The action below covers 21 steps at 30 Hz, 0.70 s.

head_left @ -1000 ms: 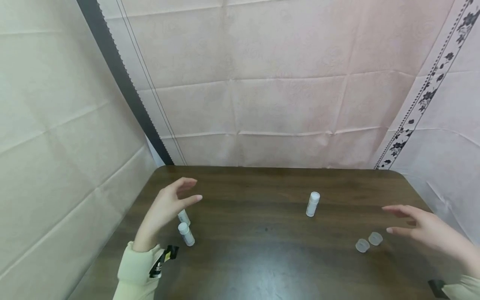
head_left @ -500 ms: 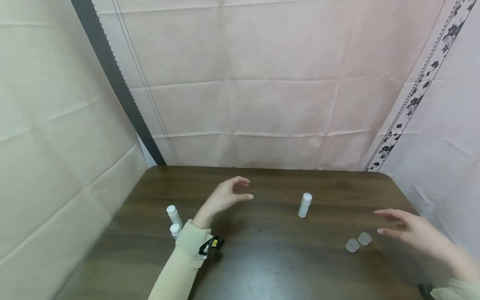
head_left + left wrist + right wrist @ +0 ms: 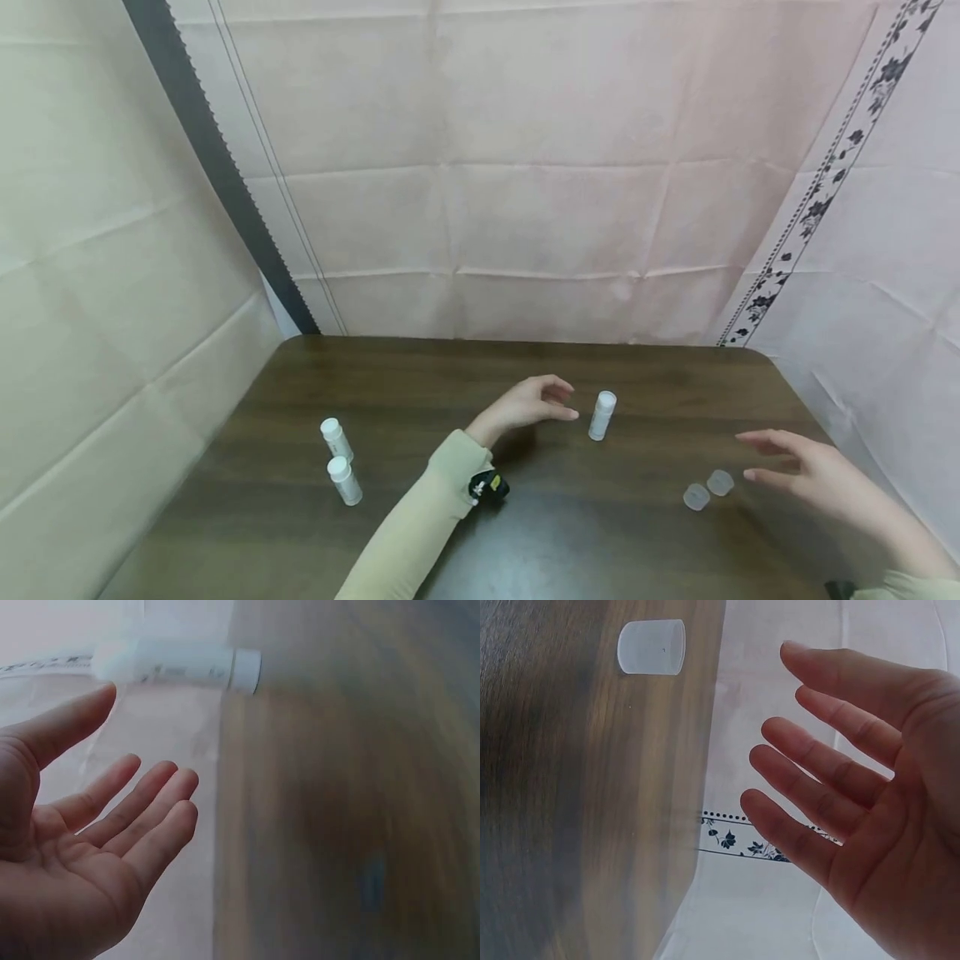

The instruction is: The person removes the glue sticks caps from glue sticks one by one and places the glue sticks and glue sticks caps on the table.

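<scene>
We see 1 white cylindrical capped bottle [image 3: 602,416] standing just right of the left hand [image 3: 527,405], whose relaxed fingers hold nothing. Just left of the right hand [image 3: 806,468], equally relaxed, are 2 translucent round cups [image 3: 696,497]. Well left of the left hand, 2 matching bottles [image 3: 345,482] stand on the brown wooden table [image 3: 585,533].

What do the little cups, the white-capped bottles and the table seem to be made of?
Cups: probably plastic, since they look translucent and frosted. Bottles: perhaps plastic, pale and smooth-looking; glass remains possible. Table: wood or wood-look laminate, brown and streaked with grain, slightly glossy where light reflects.
</scene>
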### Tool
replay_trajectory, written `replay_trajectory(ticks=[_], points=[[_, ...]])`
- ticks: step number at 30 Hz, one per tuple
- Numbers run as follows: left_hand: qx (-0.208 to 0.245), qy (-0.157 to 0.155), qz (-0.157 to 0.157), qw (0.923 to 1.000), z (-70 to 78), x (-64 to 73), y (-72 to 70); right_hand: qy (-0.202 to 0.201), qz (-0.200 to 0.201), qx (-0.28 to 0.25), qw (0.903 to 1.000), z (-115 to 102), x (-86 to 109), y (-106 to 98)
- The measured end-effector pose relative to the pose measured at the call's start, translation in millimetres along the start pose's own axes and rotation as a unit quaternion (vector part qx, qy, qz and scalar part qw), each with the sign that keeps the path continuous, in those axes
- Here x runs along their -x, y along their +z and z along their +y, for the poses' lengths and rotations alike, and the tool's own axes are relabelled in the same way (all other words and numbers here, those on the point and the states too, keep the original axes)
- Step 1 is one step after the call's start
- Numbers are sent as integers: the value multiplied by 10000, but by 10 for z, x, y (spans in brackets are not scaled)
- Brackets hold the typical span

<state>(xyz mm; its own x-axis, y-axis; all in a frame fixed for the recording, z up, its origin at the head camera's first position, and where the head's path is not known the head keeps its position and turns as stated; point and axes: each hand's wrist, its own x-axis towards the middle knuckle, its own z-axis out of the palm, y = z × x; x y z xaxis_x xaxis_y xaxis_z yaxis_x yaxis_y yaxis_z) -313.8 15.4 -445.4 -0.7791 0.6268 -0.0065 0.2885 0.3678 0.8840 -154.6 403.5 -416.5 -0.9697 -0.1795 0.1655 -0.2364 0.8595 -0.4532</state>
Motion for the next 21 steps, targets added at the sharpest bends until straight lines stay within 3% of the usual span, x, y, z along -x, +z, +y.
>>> replay_trajectory(ticks=[5,10,21], points=[[72,35,-271,9996,44,-213,232,-166,149,34,9997,-9,-20,9],[-185,-90,-540,9983,20,-286,403,-50,-30,20,10000,-35,-14,25],[-492,105,-703,9963,4,-236,437,-185,48,92,9998,-59,-46,21]])
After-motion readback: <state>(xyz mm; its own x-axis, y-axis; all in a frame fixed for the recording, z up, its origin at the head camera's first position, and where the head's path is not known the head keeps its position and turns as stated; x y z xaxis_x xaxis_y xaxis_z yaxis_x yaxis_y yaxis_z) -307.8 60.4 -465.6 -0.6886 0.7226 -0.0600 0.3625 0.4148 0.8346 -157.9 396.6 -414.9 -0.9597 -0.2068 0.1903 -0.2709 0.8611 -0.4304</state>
